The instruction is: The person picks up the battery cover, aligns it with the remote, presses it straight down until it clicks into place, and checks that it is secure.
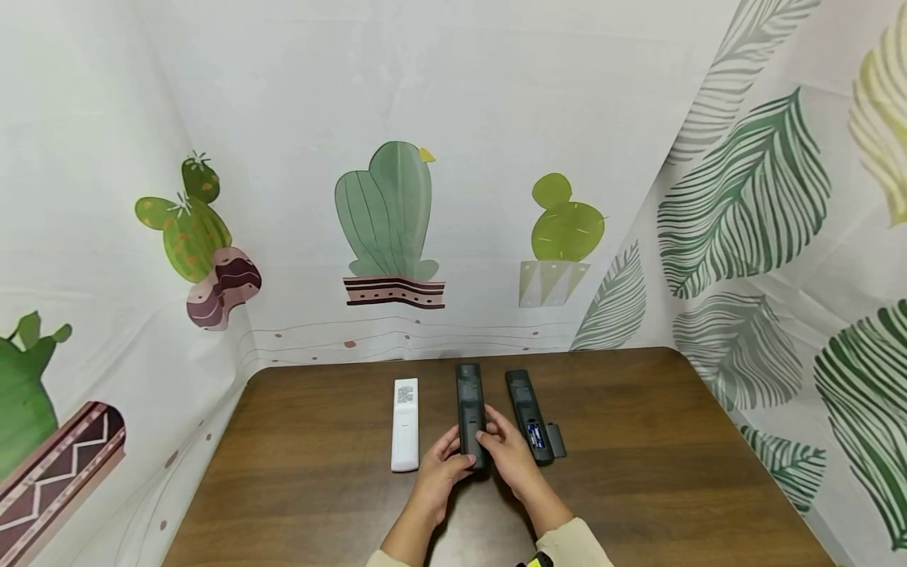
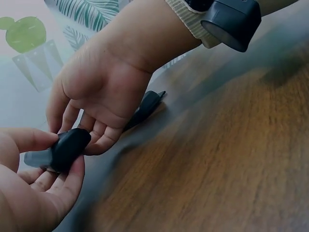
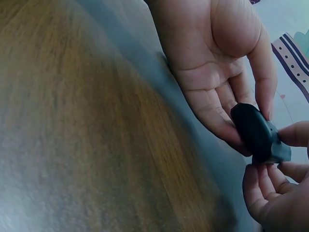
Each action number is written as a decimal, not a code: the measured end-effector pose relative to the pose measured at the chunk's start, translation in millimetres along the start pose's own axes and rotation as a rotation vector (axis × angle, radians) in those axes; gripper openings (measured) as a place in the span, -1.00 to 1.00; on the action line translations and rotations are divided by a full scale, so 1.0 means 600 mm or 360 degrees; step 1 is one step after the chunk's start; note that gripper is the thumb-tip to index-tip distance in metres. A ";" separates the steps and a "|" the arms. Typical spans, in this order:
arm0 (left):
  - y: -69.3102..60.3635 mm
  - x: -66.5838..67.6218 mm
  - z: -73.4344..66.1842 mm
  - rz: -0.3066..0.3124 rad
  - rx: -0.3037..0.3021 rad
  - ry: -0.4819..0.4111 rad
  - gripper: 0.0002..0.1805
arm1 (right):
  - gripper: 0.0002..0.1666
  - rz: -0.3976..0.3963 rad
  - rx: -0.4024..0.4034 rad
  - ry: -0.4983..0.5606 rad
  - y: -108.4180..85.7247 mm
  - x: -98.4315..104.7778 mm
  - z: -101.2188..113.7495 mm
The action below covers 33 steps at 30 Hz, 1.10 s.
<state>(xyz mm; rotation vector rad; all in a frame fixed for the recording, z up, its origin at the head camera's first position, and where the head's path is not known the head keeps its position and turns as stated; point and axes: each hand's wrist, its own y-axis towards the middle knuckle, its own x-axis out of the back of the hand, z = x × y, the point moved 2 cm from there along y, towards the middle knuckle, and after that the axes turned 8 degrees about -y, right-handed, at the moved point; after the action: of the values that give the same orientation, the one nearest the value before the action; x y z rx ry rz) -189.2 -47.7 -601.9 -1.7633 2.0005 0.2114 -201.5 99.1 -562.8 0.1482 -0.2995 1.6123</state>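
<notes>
A black remote control [image 1: 471, 394], its back side up, is held between both hands above the table. The left hand [image 1: 441, 471] grips its lower left side, thumb on the back near the bottom end. From the other side the right hand [image 1: 512, 455] holds it, thumb on the back cover and fingers along the edge. Both wrist views show the remote's end [image 2: 72, 147] between the two hands' fingertips. To the right lies a second black remote [image 1: 523, 402], its battery bay uncovered and blue batteries [image 1: 535, 435] showing.
A small black battery cover [image 1: 556, 439] lies against the right side of the second remote. On the left a white remote [image 1: 405, 429] lies back side up. All rest on a brown wooden table [image 1: 312, 472], with a cactus-printed cloth [image 1: 468, 94] hanging behind it.
</notes>
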 end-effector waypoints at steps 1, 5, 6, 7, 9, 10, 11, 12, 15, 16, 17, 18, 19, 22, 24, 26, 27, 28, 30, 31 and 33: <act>0.000 -0.001 -0.001 -0.0004 -0.0003 0.0014 -0.18 | -0.31 0.0006 -0.0002 0.0009 0.000 0.001 0.001; -0.002 -0.004 -0.005 -0.0022 -0.0018 0.0059 -0.19 | -0.30 0.0014 -0.0008 0.0029 0.004 0.000 -0.005; -0.002 -0.004 -0.006 -0.0028 -0.0023 0.0070 -0.20 | -0.30 0.0011 -0.0011 0.0029 0.006 -0.001 -0.010; -0.003 -0.005 -0.007 -0.0032 -0.0032 0.0083 -0.21 | -0.30 0.0008 -0.0011 0.0029 0.007 -0.001 -0.013; -0.004 -0.006 -0.008 -0.0047 -0.0041 0.0103 -0.23 | -0.30 0.0003 -0.0013 0.0023 0.009 -0.002 -0.020; -0.004 -0.006 -0.008 -0.0055 -0.0046 0.0112 -0.24 | -0.29 0.0002 -0.0009 0.0026 0.010 -0.002 -0.022; -0.005 -0.006 -0.008 -0.0064 -0.0051 0.0123 -0.25 | -0.29 0.0002 -0.0004 0.0027 0.011 -0.002 -0.024; -0.005 -0.006 -0.007 -0.0070 -0.0061 0.0134 -0.26 | -0.29 0.0005 0.0003 0.0025 0.011 -0.003 -0.025; -0.006 -0.007 -0.007 -0.0093 -0.0078 0.0144 -0.28 | -0.28 0.0015 0.0013 0.0022 0.012 -0.003 -0.027; -0.007 -0.007 -0.007 -0.0101 -0.0084 0.0147 -0.28 | -0.28 0.0020 0.0012 0.0021 0.012 -0.003 -0.027; -0.007 -0.007 -0.007 -0.0107 -0.0089 0.0151 -0.29 | -0.28 0.0024 0.0006 0.0015 0.013 -0.003 -0.028; -0.007 -0.008 -0.006 -0.0114 -0.0093 0.0155 -0.29 | -0.28 0.0028 0.0002 0.0015 0.013 -0.003 -0.029; -0.008 -0.008 -0.007 -0.0122 -0.0092 0.0160 -0.29 | -0.28 0.0030 -0.0004 0.0013 0.014 -0.003 -0.030; -0.009 -0.008 -0.007 -0.0139 -0.0093 0.0192 -0.30 | -0.28 0.0035 -0.0016 0.0003 0.017 -0.003 -0.034; -0.008 -0.008 -0.006 -0.0141 -0.0097 0.0215 -0.31 | -0.28 0.0037 -0.0013 -0.0005 0.018 -0.003 -0.037; -0.007 -0.006 -0.005 -0.0138 -0.0097 0.0235 -0.32 | -0.28 0.0039 -0.0011 -0.0019 0.018 -0.003 -0.038; -0.006 -0.006 -0.004 -0.0137 -0.0095 0.0237 -0.32 | -0.27 0.0040 -0.0010 -0.0023 0.018 -0.003 -0.039; -0.006 -0.005 -0.003 -0.0134 -0.0097 0.0246 -0.32 | -0.27 0.0041 -0.0009 -0.0029 0.018 -0.003 -0.039; -0.006 -0.004 -0.002 -0.0131 -0.0094 0.0259 -0.33 | -0.26 0.0043 -0.0008 -0.0037 0.018 -0.003 -0.039; -0.006 -0.004 -0.002 -0.0134 -0.0088 0.0265 -0.33 | -0.26 0.0043 -0.0005 -0.0038 0.018 -0.003 -0.039; -0.006 -0.003 -0.003 -0.0135 -0.0082 0.0273 -0.32 | -0.27 0.0043 0.0004 -0.0044 0.019 -0.003 -0.039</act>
<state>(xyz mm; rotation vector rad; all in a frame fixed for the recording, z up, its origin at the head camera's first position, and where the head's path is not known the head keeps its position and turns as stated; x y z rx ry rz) -186.1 -47.1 -599.0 -1.9530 2.0479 0.0878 -210.9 103.6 -586.7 0.1694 -0.3218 1.6384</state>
